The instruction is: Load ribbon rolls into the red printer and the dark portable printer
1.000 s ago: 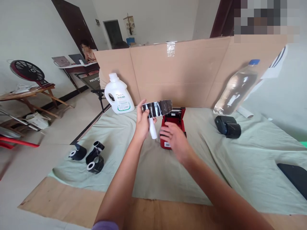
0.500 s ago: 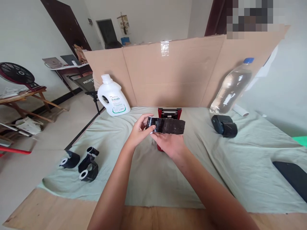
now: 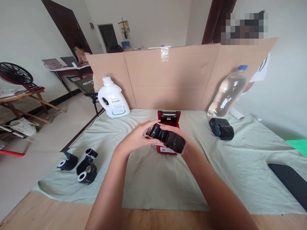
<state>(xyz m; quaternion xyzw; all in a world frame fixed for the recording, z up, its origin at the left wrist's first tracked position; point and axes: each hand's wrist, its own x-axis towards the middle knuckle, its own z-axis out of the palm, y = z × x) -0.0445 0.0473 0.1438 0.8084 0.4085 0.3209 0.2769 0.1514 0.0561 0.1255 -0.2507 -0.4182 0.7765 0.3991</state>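
Observation:
My left hand (image 3: pixel 137 138) grips the end of a black roll (image 3: pixel 156 132) between thumb and fingers. A loose dark strip (image 3: pixel 176 143) hangs off the roll toward the right. My right hand (image 3: pixel 188 144) holds the same roll from the right, its thumb over the top and its other fingers mostly hidden. Both hands are above a small red device with a raised lid (image 3: pixel 169 117), which looks like a portable label printer. The roll and hands cover much of its body, but a white label (image 3: pixel 166 149) shows on its front.
Several black rolls (image 3: pixel 87 174) lie at left on the green cloth (image 3: pixel 153 188). A white detergent jug (image 3: pixel 114 99) and a clear bottle (image 3: pixel 226 94) stand before a cardboard panel (image 3: pixel 168 76). At right are a black device (image 3: pixel 221 128) and a phone (image 3: pixel 289 182). People are behind.
The roll has tilted, its loose end swinging down. My right hand has come round from beneath to the right, thumb now on top. More of the red device shows below.

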